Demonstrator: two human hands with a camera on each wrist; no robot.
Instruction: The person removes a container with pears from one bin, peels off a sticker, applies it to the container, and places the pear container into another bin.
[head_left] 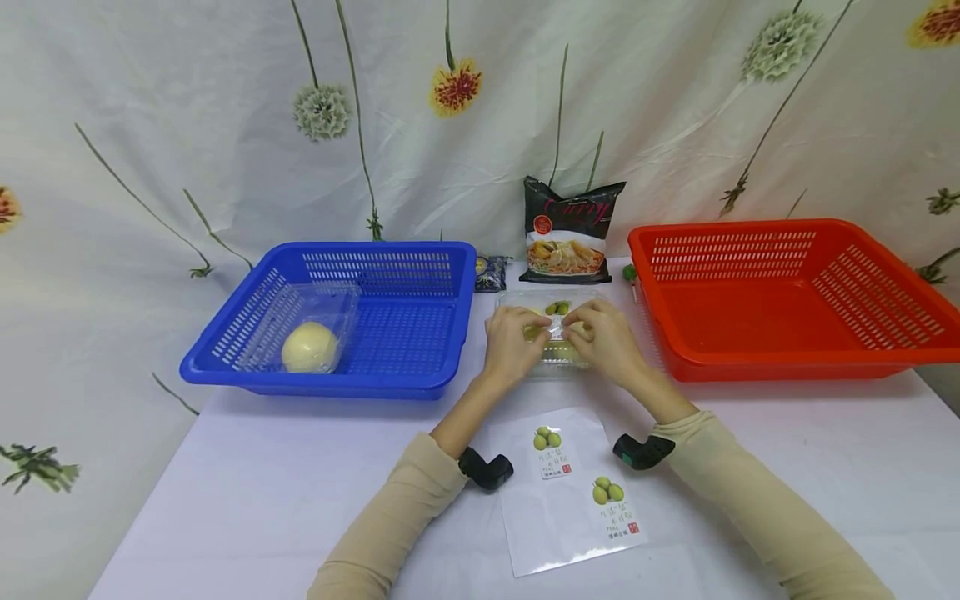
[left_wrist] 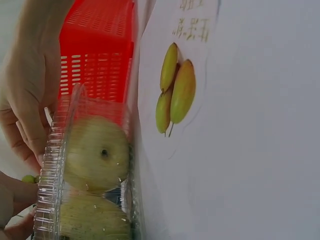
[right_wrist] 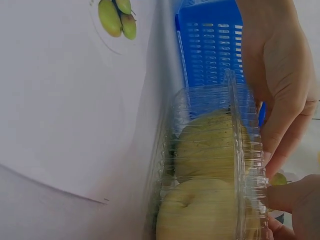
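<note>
A clear plastic clamshell box (head_left: 558,364) stands on the table with pale yellow-green round fruits (right_wrist: 205,147) inside. Over its lid is a label (head_left: 557,327) printed with green fruits. My left hand (head_left: 516,342) pinches the label's left edge between thumb and fingers. The right edge is pinched by my right hand (head_left: 606,340). In both wrist views the fingertips sit right at the ribbed lid, and most of the label is hidden. Nearer me lies a sheet (head_left: 551,533) bearing two more fruit-printed labels (head_left: 551,454).
On the left, a blue basket (head_left: 405,382) holds a clear box with a pale round fruit (head_left: 309,347). A red basket (head_left: 750,360) stands to the right. Behind the box are a black noodle packet (head_left: 570,233), a small dark packet (head_left: 491,273) and a small green object (head_left: 629,272).
</note>
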